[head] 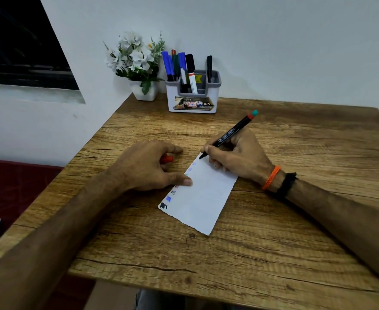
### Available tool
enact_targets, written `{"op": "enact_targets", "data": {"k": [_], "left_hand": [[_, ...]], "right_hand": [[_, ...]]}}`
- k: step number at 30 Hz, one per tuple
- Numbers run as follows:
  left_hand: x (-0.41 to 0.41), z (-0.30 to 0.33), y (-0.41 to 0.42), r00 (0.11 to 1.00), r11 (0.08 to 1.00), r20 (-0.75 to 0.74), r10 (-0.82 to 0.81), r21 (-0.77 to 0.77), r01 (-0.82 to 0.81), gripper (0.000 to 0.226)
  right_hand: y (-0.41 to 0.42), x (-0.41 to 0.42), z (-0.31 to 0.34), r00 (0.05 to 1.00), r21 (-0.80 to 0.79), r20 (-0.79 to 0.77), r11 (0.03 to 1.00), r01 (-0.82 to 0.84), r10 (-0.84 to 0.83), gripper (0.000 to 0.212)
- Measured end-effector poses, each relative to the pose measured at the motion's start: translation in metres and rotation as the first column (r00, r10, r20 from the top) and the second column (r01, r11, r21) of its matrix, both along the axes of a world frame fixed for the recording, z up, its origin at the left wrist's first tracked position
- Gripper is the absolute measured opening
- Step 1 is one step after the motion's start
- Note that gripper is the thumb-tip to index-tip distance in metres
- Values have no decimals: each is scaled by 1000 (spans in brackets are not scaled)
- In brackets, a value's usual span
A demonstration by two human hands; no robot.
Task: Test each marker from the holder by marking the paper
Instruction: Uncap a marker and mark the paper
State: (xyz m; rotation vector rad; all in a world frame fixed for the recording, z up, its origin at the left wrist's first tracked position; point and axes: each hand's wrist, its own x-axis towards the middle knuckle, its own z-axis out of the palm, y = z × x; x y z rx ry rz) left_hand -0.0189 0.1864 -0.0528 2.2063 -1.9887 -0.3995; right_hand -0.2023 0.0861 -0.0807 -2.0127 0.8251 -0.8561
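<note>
The right hand pinches a black felt marker, tip at the white paper strip's far corner; the left hand, clutching a red cap, pins it, so slipping could smear.

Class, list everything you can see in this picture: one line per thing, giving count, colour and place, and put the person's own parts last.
table: one, brown wood grain, against the wall
paper: one, white, mid-table, colour marks along its left edge
marker: one, black with red and teal end, tip at the paper's far corner
cap: one, red, under the left hand
holder: one, white and grey, back of the table
markers in holder: about seven, blue, black, green, red
flower pot: one, white, left of the holder
wristbands: two, orange and black, right wrist
left hand: holds the cap, thumb pressing the paper
right hand: grip on the marker
</note>
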Motion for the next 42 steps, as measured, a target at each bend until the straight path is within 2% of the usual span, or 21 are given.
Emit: {"op": "enact_targets", "data": {"k": [13,31,35,39,42], "left_hand": [[1,-1,1,1000,1000,-9,1,-10,-1,105],[1,0,0,1000,1000,-3,-6,-8,6,103],[1,-1,0,1000,1000,-8,-9,-7,9,102],[0,0,0,1000,1000,-11,-3,2,3,103],[0,0,0,1000,1000,-2,-2,-4,2,104]], "right_hand": [[-1,-1,-1,999,-85,-35,996,10,-13,8],[1,-1,0,999,-38,-33,999,-30,28,10],[-1,0,-1,1000,-42,-22,999,4,-5,11],[0,0,-2,999,-39,-32,998,-38,37,10],[-3,0,-3,1000,-39,-16,999,-4,3,10]]}}
